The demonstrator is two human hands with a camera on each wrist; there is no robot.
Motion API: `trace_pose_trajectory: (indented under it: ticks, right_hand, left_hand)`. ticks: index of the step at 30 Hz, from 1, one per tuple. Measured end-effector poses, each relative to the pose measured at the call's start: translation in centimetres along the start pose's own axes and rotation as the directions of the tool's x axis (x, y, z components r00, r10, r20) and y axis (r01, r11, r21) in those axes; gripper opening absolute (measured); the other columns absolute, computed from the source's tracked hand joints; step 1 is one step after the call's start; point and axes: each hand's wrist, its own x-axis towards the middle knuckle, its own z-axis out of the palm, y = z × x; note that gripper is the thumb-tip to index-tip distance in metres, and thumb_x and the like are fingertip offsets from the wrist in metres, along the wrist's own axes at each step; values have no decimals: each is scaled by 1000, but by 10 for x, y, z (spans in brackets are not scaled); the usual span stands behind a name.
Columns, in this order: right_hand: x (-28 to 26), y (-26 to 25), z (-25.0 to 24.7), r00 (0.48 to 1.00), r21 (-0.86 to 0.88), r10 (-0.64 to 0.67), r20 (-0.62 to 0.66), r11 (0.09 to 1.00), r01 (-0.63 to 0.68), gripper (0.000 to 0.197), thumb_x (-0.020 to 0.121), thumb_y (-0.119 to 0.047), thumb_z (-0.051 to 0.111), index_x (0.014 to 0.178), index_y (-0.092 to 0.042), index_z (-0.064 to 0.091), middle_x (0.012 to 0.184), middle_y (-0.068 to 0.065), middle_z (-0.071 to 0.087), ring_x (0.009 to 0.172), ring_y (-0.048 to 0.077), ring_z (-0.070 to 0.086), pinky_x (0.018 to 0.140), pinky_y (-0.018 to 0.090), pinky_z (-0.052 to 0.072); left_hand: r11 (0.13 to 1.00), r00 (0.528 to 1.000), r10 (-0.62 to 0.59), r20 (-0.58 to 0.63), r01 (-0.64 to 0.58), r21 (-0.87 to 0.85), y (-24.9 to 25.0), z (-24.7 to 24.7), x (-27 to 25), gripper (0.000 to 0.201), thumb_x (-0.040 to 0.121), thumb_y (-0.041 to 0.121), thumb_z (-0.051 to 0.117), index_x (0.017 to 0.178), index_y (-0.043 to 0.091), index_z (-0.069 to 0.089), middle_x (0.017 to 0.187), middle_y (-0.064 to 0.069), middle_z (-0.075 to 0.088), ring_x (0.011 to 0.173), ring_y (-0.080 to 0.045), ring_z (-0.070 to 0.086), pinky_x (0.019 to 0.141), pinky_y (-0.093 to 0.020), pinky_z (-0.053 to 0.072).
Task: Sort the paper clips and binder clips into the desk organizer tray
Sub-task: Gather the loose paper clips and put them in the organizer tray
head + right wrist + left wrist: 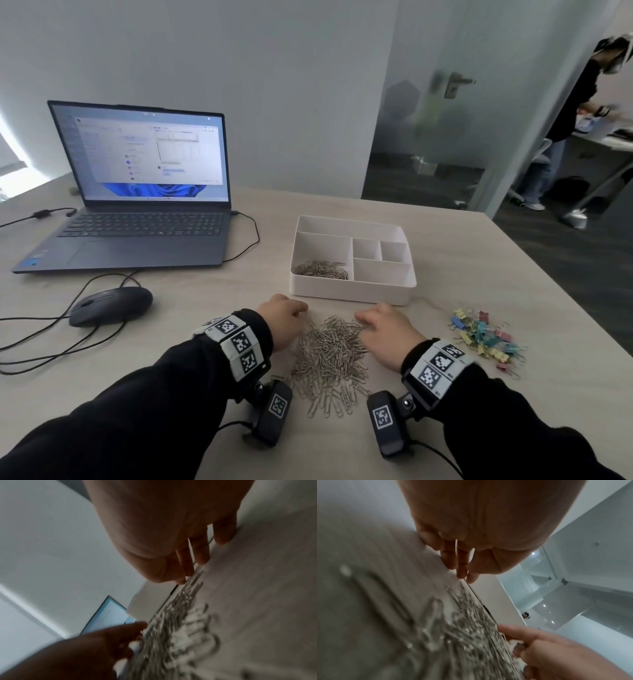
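A loose pile of silver paper clips (329, 356) lies on the table just in front of the white organizer tray (349, 291). More paper clips (320, 269) sit in the tray's front left compartment; its other compartments look bare. My left hand (284, 317) rests at the pile's far left edge, fingers straight down on the table (460, 563). My right hand (383, 325) lies at the pile's far right edge, with its spread fingers (193, 555) touching the clips (180, 628). Neither hand holds anything. Coloured binder clips (483, 337) lie in a heap to the right.
An open laptop (144, 205) stands at the back left, with a black mouse (109, 305) and trailing cables (51, 346) in front of it. The table's right edge runs close behind the binder clips. A person stands far right beyond a glass door.
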Motion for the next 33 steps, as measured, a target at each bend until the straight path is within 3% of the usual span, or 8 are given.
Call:
trace_pose_trajectory:
  ticks: [6, 9, 15, 19, 23, 27, 30, 33]
  right_hand:
    - [1, -10, 8, 990, -56, -113, 90, 991, 118, 51, 90, -19, 48, 140, -29, 55, 132, 2, 48, 131, 20, 39, 116, 36, 31]
    - [1, -7, 7, 989, 4, -140, 41, 990, 140, 43, 91, -18, 49, 131, -27, 64, 122, -1, 52, 119, 15, 50, 111, 34, 39]
    - [11, -11, 9, 995, 25, -100, -25, 995, 100, 45, 92, -24, 52, 136, -25, 60, 128, -2, 50, 123, 18, 49, 112, 36, 39]
    - [10, -15, 10, 993, -21, -108, 50, 994, 109, 47, 87, -24, 50, 130, -36, 63, 113, -8, 47, 122, 18, 45, 112, 40, 38]
    - [-1, -15, 4, 977, -21, -173, 122, 984, 177, 46, 88, -17, 48, 127, -32, 66, 119, -2, 54, 120, 17, 49, 111, 37, 38]
    - [-16, -10, -6, 967, 37, -230, 111, 973, 227, 39, 92, -13, 52, 126, -25, 68, 119, -2, 57, 110, 10, 56, 97, 22, 42]
    - [-23, -4, -14, 976, 65, -217, 25, 974, 215, 38, 89, -25, 60, 126, -30, 65, 116, -6, 57, 93, 0, 54, 87, 19, 44]
    - [-27, 2, -19, 985, -7, -156, 69, 988, 156, 54, 81, -46, 71, 133, -35, 58, 118, -9, 51, 100, 2, 53, 96, 25, 45]
  left_hand:
    - [989, 991, 78, 108, -91, 120, 14, 12, 1, 53, 84, 8, 43, 126, 32, 62, 131, -6, 50, 121, -27, 49, 106, -35, 38]
    - [995, 992, 89, 85, -93, 47, 15, 11, -1, 46, 87, 5, 44, 121, 26, 67, 123, -4, 57, 112, -22, 56, 95, -27, 44]
    - [997, 999, 40, -7, -40, 65, 16, 11, 11, 41, 95, 27, 45, 135, 28, 55, 136, -7, 45, 124, -26, 48, 108, -34, 38]
    - [976, 996, 78, 49, -86, 198, 23, 16, 10, 34, 97, 38, 38, 120, 40, 62, 125, -8, 50, 114, -30, 49, 105, -44, 40]
    - [983, 988, 115, 105, -128, 132, 18, 15, 6, 33, 93, 26, 48, 117, 38, 67, 110, -1, 57, 109, -24, 57, 98, -37, 45]
    - [986, 968, 159, 193, -167, 24, 17, 6, -7, 45, 87, 3, 48, 116, 29, 71, 109, 5, 68, 100, -13, 62, 88, -24, 48]
    - [983, 981, 162, 106, -150, -107, 11, -3, -17, 48, 83, -1, 47, 110, 30, 72, 103, 9, 66, 87, -8, 60, 75, -17, 49]
    - [989, 986, 147, 84, -144, -40, 0, -14, -19, 47, 83, 5, 51, 116, 33, 68, 103, 12, 61, 87, -7, 56, 71, -14, 44]
